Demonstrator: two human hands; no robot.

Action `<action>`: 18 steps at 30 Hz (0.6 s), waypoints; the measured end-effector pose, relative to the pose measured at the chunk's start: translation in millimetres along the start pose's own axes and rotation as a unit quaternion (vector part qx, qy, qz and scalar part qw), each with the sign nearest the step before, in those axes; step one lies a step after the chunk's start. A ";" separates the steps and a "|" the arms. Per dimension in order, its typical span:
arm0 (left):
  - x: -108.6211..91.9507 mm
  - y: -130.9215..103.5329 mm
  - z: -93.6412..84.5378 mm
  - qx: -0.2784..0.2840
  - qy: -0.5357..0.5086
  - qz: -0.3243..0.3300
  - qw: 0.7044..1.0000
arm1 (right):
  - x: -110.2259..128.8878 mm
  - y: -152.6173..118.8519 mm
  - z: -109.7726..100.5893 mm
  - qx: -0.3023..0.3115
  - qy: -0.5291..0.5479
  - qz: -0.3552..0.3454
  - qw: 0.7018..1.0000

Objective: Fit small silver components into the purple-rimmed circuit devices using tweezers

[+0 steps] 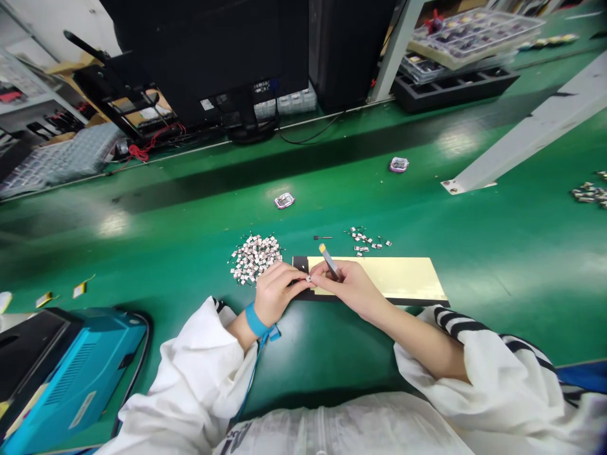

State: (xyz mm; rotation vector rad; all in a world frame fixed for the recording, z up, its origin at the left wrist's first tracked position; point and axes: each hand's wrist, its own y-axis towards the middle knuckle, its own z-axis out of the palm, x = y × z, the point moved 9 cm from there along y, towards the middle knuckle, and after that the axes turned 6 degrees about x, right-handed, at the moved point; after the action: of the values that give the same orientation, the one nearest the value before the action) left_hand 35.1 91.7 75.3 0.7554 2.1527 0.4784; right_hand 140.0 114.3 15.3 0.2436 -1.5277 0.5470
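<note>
My left hand [276,292], with a blue strap on its wrist, is closed in a pinch on a small white component [308,278]. My right hand [355,287] grips a slim grey tool with a yellow end [327,256], probably tweezers; its working tip is hidden by the fingers. The right fingertips meet the left ones at the component. Beneath both hands lies a black board covered by a pale yellow sheet [403,276]. Close beyond my left hand is a heap of small white components with short dark leads [255,258].
Several loose components [363,239] and a small dark tool [323,237] lie beyond the board. Two small containers [284,201] [399,165] stand farther back. A teal machine [78,373] is at left, a grey post [526,129] at right, a monitor [208,57] behind.
</note>
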 end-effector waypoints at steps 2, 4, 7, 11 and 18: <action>-5.2 0.9 -0.5 0.003 0.026 0.030 0.999 | 3.5 -0.9 -1.1 0.008 -0.003 -0.007 1.000; -8.7 1.8 -0.4 0.009 0.052 0.051 0.997 | 7.4 -1.8 -2.5 0.020 -0.005 -0.018 1.000; -12.0 2.5 1.8 0.024 0.078 0.071 0.994 | 8.7 -2.6 -5.3 0.025 -0.027 -0.018 0.999; -16.4 1.5 6.3 0.043 0.094 0.102 0.989 | 4.2 -2.2 -4.6 0.027 -0.042 -0.003 0.999; -16.4 0.4 5.5 0.032 0.100 0.106 0.989 | -1.0 -1.9 -2.2 0.025 -0.017 0.011 0.999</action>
State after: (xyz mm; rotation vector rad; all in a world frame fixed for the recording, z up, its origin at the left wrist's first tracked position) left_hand 47.8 81.8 81.3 1.0167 2.2931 0.6201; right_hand 142.9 113.5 14.6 0.2772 -1.5525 0.6020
